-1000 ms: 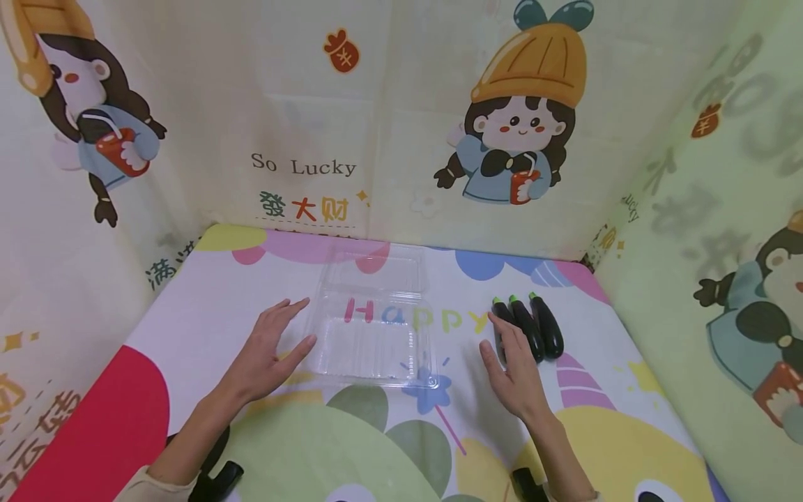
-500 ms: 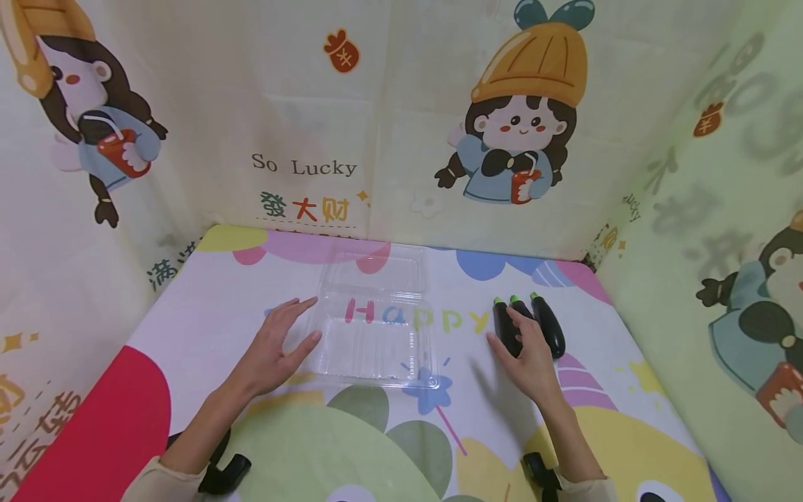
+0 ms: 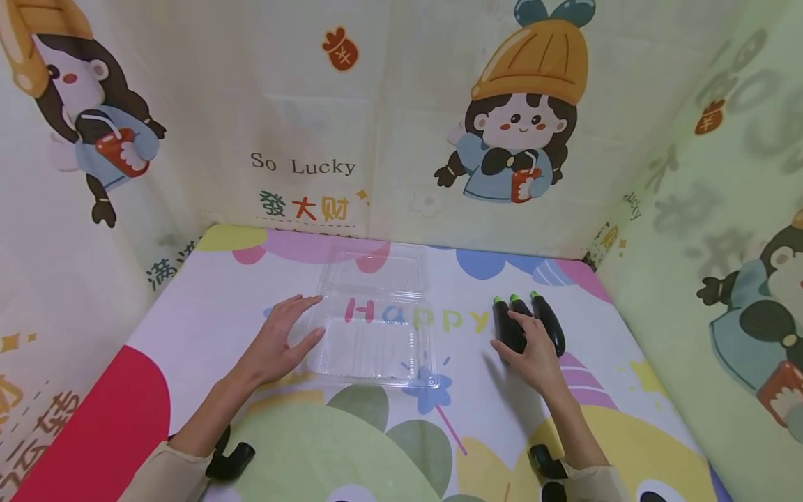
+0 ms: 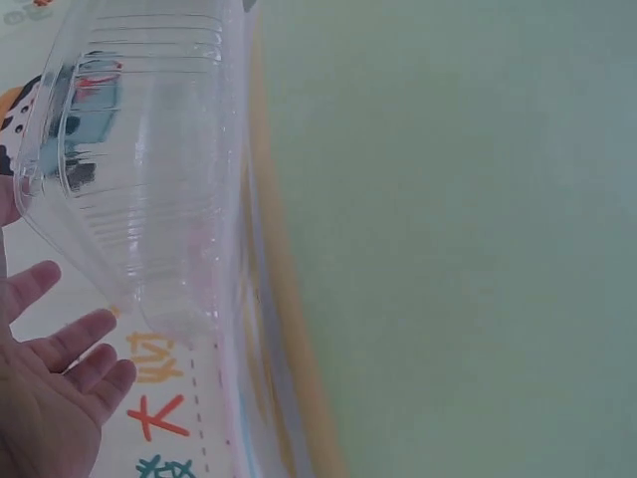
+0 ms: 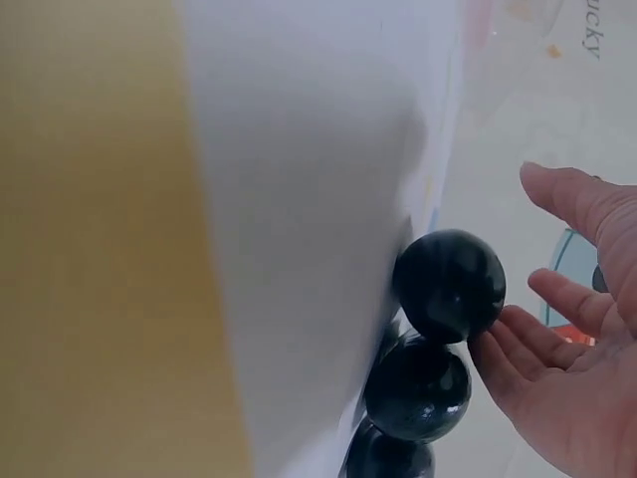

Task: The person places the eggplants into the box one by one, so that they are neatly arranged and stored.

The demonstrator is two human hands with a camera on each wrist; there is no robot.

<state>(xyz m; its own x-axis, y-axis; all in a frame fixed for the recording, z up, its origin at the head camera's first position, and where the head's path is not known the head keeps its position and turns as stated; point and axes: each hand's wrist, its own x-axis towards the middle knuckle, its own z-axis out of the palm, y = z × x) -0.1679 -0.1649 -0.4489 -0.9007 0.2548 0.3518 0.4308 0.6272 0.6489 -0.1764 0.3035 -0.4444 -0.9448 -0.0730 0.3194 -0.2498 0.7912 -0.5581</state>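
Three dark, glossy eggplants with green stem ends lie side by side at the right: the left one [image 3: 505, 322], the middle one [image 3: 518, 305] and the right one [image 3: 548, 322]. Over them is my right hand [image 3: 534, 355], thumb and fingers apart, covering part of the middle eggplant. In the right wrist view its fingertips come right up to the nearest eggplant [image 5: 453, 284]. A clear plastic clamshell box [image 3: 366, 352] lies unfolded in the middle, its lid toward the back. My left hand [image 3: 279, 348] hovers at the box's left edge, fingers spread, holding nothing.
A white tablecloth [image 3: 219, 300] with colourful prints covers the table. Printed cloth walls [image 3: 395, 139] stand at the back and both sides. Black straps with camera mounts [image 3: 231, 461] sit at the wrists.
My right hand has moved right, from beside the left eggplant to over the eggplants. My left hand has shifted slightly right toward the box. The eggplants and box stay in place.
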